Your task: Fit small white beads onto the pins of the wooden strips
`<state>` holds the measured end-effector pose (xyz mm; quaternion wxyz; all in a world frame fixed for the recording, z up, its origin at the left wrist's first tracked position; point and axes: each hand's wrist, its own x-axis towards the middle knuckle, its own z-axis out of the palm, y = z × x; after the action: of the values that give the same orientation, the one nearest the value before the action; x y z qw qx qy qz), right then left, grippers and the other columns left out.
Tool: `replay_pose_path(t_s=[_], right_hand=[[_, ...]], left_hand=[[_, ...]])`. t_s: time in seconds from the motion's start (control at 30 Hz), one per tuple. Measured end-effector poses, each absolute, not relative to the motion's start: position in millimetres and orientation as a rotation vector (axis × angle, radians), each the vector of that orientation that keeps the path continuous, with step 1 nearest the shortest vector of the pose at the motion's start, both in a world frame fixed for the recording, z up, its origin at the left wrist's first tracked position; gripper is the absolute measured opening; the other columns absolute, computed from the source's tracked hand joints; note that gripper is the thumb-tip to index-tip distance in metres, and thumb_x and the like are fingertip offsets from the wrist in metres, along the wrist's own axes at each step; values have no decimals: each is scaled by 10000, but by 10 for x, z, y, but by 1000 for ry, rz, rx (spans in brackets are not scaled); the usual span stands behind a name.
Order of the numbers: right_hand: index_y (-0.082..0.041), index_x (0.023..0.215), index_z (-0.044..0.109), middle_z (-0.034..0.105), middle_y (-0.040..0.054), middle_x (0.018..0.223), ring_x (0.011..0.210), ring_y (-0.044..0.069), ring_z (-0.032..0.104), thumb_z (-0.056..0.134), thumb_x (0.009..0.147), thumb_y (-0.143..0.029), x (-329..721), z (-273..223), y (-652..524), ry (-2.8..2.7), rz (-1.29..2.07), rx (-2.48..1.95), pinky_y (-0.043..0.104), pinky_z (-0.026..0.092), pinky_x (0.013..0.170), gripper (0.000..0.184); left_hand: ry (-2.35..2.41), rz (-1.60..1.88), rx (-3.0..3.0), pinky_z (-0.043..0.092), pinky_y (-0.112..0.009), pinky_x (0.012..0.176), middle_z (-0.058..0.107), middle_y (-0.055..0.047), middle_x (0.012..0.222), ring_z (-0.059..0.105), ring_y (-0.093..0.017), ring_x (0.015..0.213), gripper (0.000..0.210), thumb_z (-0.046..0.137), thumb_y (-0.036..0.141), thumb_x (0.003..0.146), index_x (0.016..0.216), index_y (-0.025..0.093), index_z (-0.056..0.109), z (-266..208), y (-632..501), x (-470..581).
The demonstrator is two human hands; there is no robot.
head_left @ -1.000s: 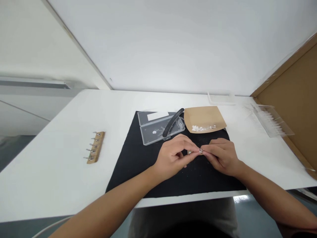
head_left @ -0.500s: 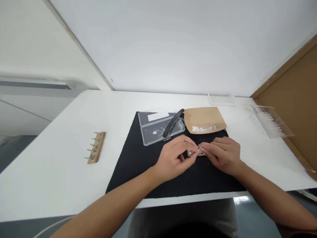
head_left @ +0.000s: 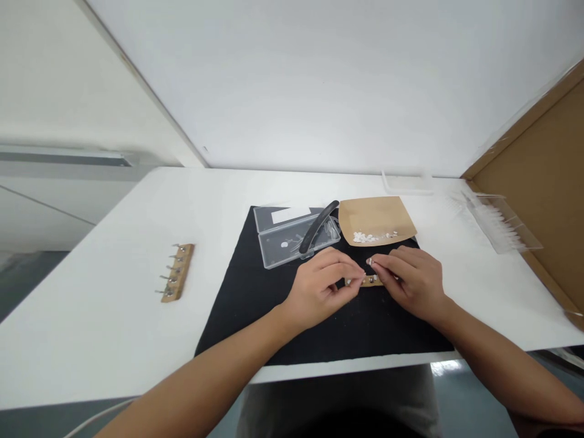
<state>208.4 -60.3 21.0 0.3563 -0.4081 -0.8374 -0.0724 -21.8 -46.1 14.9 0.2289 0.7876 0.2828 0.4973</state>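
A short wooden strip (head_left: 378, 281) with small round silver and white spots lies on the black cloth (head_left: 255, 316), partly behind my fingers. My left hand (head_left: 323, 283) is closed in a pinch over its left end; whatever sits between those fingertips is too small to make out. Thumb and index finger of my right hand (head_left: 413, 281) pinch a small shiny metal piece (head_left: 370, 261) just above the strip. Beyond the hands, a brown paper tray (head_left: 376, 213) carries small white chips (head_left: 365, 237) along its near edge.
An open clear plastic box (head_left: 276, 250) holds transparent pieces, with a black curved nail file (head_left: 319, 227) across it. Far left lies another wooden strip (head_left: 182, 267) bearing several metal clips. Clear trays (head_left: 502, 225) stand right, beside a cardboard panel (head_left: 533, 164).
My hands have drawn slightly apart. My right fingertips have risen off the wooden strip with the small metal piece, so more of the strip shows. My left hand has barely moved.
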Motion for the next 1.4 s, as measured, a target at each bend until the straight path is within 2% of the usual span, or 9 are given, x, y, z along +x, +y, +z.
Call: replay_pose_path(t_s=[0.23, 0.4, 0.5, 0.73, 1.0, 1.13, 1.27, 1.4], right_hand=[[-199, 1017, 755, 701, 3, 757, 708, 144, 638, 691, 1024, -221, 2100, 207, -569, -2090, -164, -1126, 281, 456, 668, 67], [-203, 1020, 758, 719, -3, 784, 723, 140, 653, 700, 1021, -223, 2084, 185, -572, -2090, -170, -1129, 276, 461, 682, 62], [-203, 1023, 764, 718, -7, 780, 719, 138, 653, 705, 1020, -231, 2076, 176, -575, -2089, -169, -1147, 273, 457, 685, 65], [-201, 1036, 772, 721, -4, 784, 715, 140, 652, 683, 1039, -251, 2063, 175, -584, -2104, -148, -1175, 272, 447, 688, 102], [-203, 1035, 761, 740, 18, 837, 796, 186, 616, 678, 1038, -230, 2084, 171, -560, -2097, -129, -1193, 317, 487, 756, 88], [-218, 1067, 779, 717, 31, 837, 802, 192, 608, 672, 1048, -250, 2104, 197, -555, -2072, -40, -1186, 339, 499, 760, 113], [-230, 1130, 784, 741, 44, 914, 844, 188, 631, 664, 1058, -244, 2090, 207, -571, -2090, 151, -1087, 344, 523, 774, 141], [-227, 1120, 778, 763, 34, 920, 834, 182, 627, 686, 1047, -234, 2063, 188, -581, -2110, 235, -998, 350, 532, 785, 117]], left_hand=[[1095, 1393, 2170, 609, -269, 695, 814, -55, 954, 739, -183, 896, 119, 685, 248, 1005, 967, 217, 794, 98, -251, -273], [1214, 1460, 2139, 586, -296, 745, 798, -47, 918, 700, -163, 779, 107, 721, 255, 993, 956, 208, 810, -14, -7, -282], [1242, 1452, 2131, 593, -335, 837, 807, -55, 967, 717, -182, 847, 117, 713, 265, 1001, 976, 214, 815, -85, 84, -275], [1183, 1470, 2251, 614, -356, 878, 817, -67, 990, 749, -207, 946, 136, 679, 237, 1023, 1010, 194, 807, -146, 107, -236], [1021, 1375, 2386, 610, -434, 985, 811, -83, 1180, 738, -230, 1092, 260, 574, 159, 1058, 1235, 210, 758, -166, 115, -248], [915, 1342, 2365, 608, -434, 949, 771, -101, 1134, 702, -231, 1047, 194, 657, 215, 1018, 1184, 191, 755, -67, 11, -248], [792, 1223, 2269, 627, -428, 914, 728, -105, 1135, 689, -239, 1052, 316, 786, 348, 942, 1215, 196, 737, -2, -112, -240], [693, 1245, 2249, 635, -396, 839, 723, -104, 1097, 685, -225, 996, 365, 832, 388, 903, 1200, 200, 737, 7, -152, -233]])
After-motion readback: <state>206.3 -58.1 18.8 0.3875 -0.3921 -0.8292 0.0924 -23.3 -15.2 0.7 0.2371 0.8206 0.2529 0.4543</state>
